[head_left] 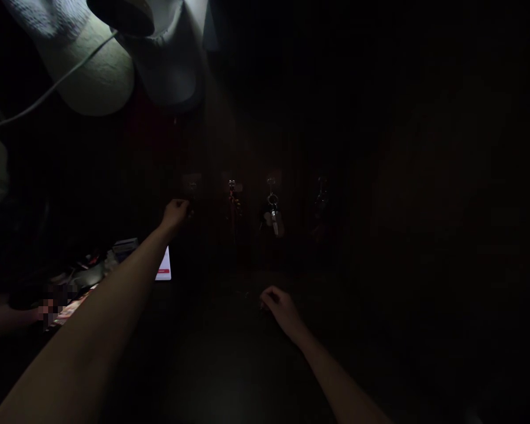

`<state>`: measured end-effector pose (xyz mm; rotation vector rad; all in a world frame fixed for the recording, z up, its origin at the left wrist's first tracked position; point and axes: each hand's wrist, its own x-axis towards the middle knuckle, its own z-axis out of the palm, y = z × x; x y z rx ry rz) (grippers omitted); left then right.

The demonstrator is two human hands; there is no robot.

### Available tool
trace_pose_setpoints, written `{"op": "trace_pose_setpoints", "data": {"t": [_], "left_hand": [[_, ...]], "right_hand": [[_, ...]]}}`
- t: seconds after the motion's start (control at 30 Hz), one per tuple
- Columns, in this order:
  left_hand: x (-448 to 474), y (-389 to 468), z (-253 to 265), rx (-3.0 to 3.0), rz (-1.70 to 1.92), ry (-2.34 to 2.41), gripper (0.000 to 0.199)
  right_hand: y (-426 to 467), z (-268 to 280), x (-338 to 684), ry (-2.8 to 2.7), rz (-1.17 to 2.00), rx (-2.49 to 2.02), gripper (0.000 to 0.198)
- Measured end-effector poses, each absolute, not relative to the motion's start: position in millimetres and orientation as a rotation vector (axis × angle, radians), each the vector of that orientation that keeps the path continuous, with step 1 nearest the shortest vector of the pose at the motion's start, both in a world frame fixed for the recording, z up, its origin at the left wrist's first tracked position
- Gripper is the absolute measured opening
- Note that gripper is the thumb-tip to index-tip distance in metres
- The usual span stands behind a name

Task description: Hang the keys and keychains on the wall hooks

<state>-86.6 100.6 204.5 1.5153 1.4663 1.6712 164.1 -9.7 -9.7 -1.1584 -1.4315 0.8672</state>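
Observation:
My left hand [175,214] reaches out to the dark upright surface, its fingers pinched together just below and left of a small faint hook [193,186]. What it holds, if anything, is lost in the dark. Lower down, my right hand [279,301] has its fingers curled in with the thumb against them; their contents cannot be made out. A faint thin glint shows left of its fingertips. Between and above the hands, a bunch of keys [274,221] on a metal ring and a brownish keychain [233,207] hang from hooks. Another dim hanging item [321,197] is farther right.
Pale caps [92,73] and a grey cap [170,73] hang at upper left, under a bright light. A white cable [57,85] crosses there. A lit screen [164,266] and small boxes [126,247] lie beyond my left forearm. Most of the scene is very dark.

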Motion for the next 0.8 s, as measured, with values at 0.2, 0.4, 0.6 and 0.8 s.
{"op": "trace_pose_setpoints", "data": {"t": [0.2, 0.4, 0.6, 0.8], "left_hand": [[-101, 91, 183, 1.435, 1.611, 1.385, 0.014], [-98, 77, 136, 1.347, 1.529, 1.320, 0.015], [-72, 59, 68, 1.326, 1.412, 1.257, 0.026], [-41, 32, 29, 1.370, 1.322, 1.172, 0.028]], "right_hand": [[-12, -7, 164, -1.440, 0.869, -1.159, 0.022], [-13, -7, 165, -1.451, 0.860, -1.166, 0.023], [-10, -9, 164, -1.456, 0.847, -1.170, 0.022], [-10, -9, 164, -1.465, 0.832, -1.236, 0.024]]}}
